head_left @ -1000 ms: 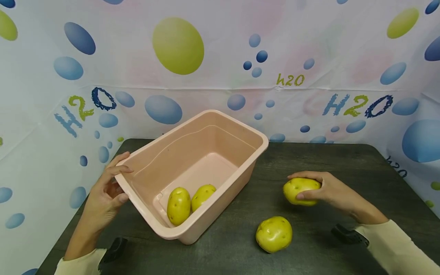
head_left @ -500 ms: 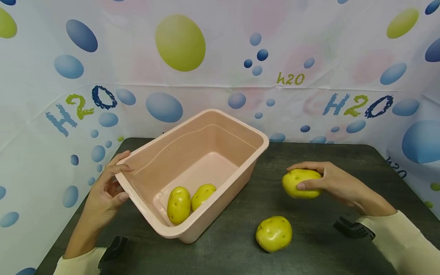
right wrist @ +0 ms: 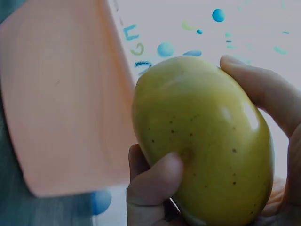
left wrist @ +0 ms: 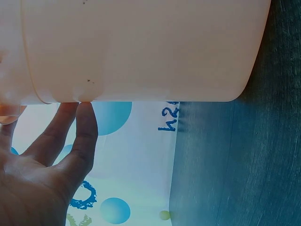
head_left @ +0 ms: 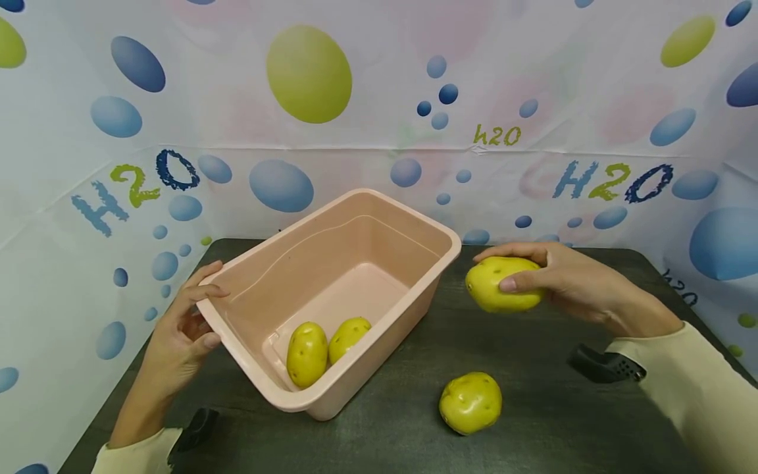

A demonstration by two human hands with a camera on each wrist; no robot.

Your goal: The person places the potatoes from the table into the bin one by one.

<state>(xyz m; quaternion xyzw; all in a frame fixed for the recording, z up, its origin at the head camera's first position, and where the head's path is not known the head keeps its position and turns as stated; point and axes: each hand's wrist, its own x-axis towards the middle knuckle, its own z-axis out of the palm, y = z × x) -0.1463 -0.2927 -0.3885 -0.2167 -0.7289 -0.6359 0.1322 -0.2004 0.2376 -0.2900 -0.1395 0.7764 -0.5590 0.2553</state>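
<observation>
My left hand (head_left: pixel 177 329) grips the near-left rim of a pale pink plastic tub (head_left: pixel 367 382), fingers over the edge and thumb outside. In the left wrist view, fingertips (left wrist: pixel 86 117) press against the tub's outer wall. Inside the tub lie two yellow potatoes, one upright-looking potato (head_left: pixel 307 355) and another potato (head_left: pixel 348 338) partly hidden by the near wall. Right of the tub, my right hand (head_left: pixel 574 280) holds a yellow potato (right wrist: pixel 202 136) above the table, thumb on the near side and fingers over the top. One more potato (head_left: pixel 470 403) rests on the table below it.
The dark wood-grain table (head_left: pixel 533 421) carries the tub and the loose potato. A white curtain (head_left: pixel 379 85) with blue and green dots hangs behind and to the left. Black straps with cameras sit on both wrists.
My right hand has lifted its potato from near the table and brought it up and slightly left, closer to the tub. My left hand and the tub stay where they were.
</observation>
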